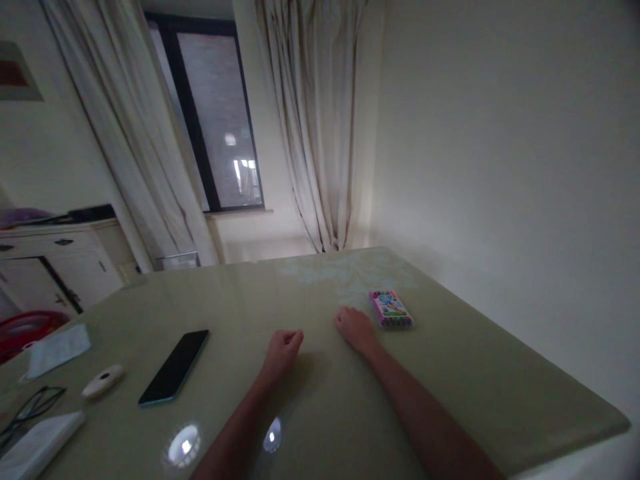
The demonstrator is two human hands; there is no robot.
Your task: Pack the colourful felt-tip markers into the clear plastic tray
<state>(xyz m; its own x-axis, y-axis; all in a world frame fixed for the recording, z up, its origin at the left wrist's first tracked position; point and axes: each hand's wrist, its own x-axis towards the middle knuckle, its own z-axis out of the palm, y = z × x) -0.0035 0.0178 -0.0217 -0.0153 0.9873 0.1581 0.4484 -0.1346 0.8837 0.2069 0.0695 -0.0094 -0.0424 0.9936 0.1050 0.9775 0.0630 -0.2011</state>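
Currently, left hand (283, 353) and right hand (355, 328) apart, both fisted, nothing visibly held. Colourful pack (391, 309) just right of right hand, untouched; handling apparently not begun.

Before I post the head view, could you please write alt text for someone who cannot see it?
A person's left hand and right hand, both curled into fists, extend over a glossy green table, a colourful box just right of the right hand. A black phone lies left of the left hand; beyond the table, curtains flank a window.
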